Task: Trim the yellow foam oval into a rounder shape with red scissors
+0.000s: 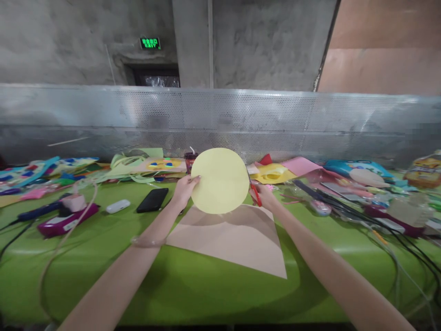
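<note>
Yellow paper disc appears cut round, any remaining trim undetermined; left hand pinches its left edge, right hand grips red-handled scissors at its right.

A white oblong object lies between a purple power strip and black phone.

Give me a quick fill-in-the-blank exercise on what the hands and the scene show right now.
1. The left hand grips a round disc coloured pale ____.
2. The right hand holds a pair of red-handled ____ by the disc's edge.
3. A bracelet circles the ____ arm.
4. The English word on the lit green sign is ____.

Missing words: yellow; scissors; left; EXIT.
</note>
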Tool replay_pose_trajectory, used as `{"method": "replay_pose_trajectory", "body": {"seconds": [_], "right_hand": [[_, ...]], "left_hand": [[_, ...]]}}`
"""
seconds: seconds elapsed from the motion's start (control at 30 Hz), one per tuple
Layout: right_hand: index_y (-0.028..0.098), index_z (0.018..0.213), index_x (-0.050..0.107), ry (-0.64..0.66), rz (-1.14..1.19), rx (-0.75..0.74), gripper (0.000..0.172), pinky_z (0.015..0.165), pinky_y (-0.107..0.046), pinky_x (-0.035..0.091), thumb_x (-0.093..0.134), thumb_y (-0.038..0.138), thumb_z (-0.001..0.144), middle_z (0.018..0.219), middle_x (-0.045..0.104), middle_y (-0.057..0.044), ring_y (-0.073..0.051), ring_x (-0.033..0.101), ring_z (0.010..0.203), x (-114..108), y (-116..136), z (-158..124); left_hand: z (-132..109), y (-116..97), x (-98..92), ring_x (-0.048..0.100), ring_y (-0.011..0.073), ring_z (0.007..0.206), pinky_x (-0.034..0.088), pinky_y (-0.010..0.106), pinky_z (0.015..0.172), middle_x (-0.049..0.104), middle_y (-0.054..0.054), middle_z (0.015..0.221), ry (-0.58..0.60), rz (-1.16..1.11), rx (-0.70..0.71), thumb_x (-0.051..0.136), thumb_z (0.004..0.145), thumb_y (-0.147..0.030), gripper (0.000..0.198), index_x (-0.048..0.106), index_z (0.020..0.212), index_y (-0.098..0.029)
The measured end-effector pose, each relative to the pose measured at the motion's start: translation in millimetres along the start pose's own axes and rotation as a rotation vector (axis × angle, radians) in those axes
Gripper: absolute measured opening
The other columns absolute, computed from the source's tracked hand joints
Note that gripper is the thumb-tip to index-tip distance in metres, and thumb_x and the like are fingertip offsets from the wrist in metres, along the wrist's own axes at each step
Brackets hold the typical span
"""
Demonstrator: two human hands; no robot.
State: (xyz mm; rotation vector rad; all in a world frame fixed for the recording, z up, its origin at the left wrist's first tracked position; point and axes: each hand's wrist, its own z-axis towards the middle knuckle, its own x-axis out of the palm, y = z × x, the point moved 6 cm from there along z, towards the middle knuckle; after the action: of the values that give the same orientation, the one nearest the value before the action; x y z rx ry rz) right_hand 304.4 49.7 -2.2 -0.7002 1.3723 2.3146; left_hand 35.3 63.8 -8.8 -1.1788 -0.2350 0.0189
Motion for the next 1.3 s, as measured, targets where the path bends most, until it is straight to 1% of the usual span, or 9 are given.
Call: {"method": "replay_pose_trajectory", "body": {"seconds": [0.1,0.23,0.47,0.7,0.93,1.17,1.3], "right_hand": [[0.018,0.057,0.040,-0.004,-0.021,-0.007,0.012,0.042,-0.020,0.039,0.040,0.022,0.068,0.046,0.041,0.004,-0.009,0.045,0.043,-0.4,-0.3,0.5],[0.018,0.056,0.039,-0.010,-0.017,0.018,0.014,0.041,-0.020,0.039,0.040,0.024,0.069,0.045,0.041,0.004,-0.009,0.045,0.042,-1.9,0.2,-0.9],[0.019,0.056,0.038,0.000,0.118,0.052,0.012,0.039,-0.020,0.040,0.043,0.023,0.066,0.045,0.040,0.005,-0.009,0.045,0.040,-0.7,0.1,-1.9],[0.018,0.056,0.039,0.001,0.100,0.036,0.013,0.039,-0.020,0.039,0.043,0.025,0.066,0.044,0.040,0.005,-0.009,0.045,0.040,-0.7,-2.3,-0.9],[0.019,0.056,0.038,0.022,0.098,0.019,0.010,0.038,-0.019,0.039,0.041,0.022,0.066,0.045,0.040,0.005,-0.008,0.045,0.040,0.5,0.6,-1.5],[0.018,0.058,0.040,0.027,0.070,0.036,0.012,0.039,-0.019,0.040,0.042,0.025,0.068,0.046,0.040,0.005,-0.009,0.045,0.041,0.5,4.4,-3.2],[0.018,0.059,0.041,0.022,0.063,0.031,0.013,0.041,-0.021,0.041,0.042,0.025,0.069,0.047,0.041,0.004,-0.009,0.046,0.041,0.4,2.0,-2.2]], "left_hand": [[0.4,0.2,-0.6,0.060,0.0174,0.061,0.048,0.029,0.058,0.066,0.006,0.070,-0.011,-0.004,-0.004,0.067,0.059,-0.037,0.032,0.061,0.076,-0.011],[2.1,1.7,-1.6,0.060,0.0180,0.062,0.048,0.031,0.061,0.066,0.007,0.073,-0.011,-0.010,-0.005,0.067,0.060,-0.038,0.033,0.061,0.078,-0.011],[3.1,3.1,-2.1,0.061,0.0189,0.064,0.048,0.031,0.061,0.066,0.007,0.072,-0.014,-0.002,0.011,0.068,0.059,-0.039,0.035,0.062,0.079,-0.011],[1.4,1.4,0.0,0.061,0.0191,0.064,0.048,0.031,0.062,0.066,0.008,0.075,0.022,-0.008,0.009,0.067,0.059,-0.040,0.037,0.062,0.081,-0.011],[3.9,4.4,-2.3,0.061,0.0196,0.065,0.049,0.032,0.062,0.066,0.008,0.075,0.002,-0.006,0.006,0.067,0.059,-0.040,0.037,0.062,0.082,-0.011],[-1.0,-1.5,0.5,0.061,0.0187,0.063,0.048,0.031,0.062,0.067,0.007,0.074,-0.001,-0.009,-0.002,0.067,0.059,-0.039,0.034,0.061,0.079,-0.012],[-1.0,-1.3,1.7,0.061,0.0198,0.064,0.049,0.033,0.064,0.067,0.007,0.073,0.014,-0.019,0.001,0.067,0.059,-0.039,0.035,0.062,0.080,-0.011]]}}
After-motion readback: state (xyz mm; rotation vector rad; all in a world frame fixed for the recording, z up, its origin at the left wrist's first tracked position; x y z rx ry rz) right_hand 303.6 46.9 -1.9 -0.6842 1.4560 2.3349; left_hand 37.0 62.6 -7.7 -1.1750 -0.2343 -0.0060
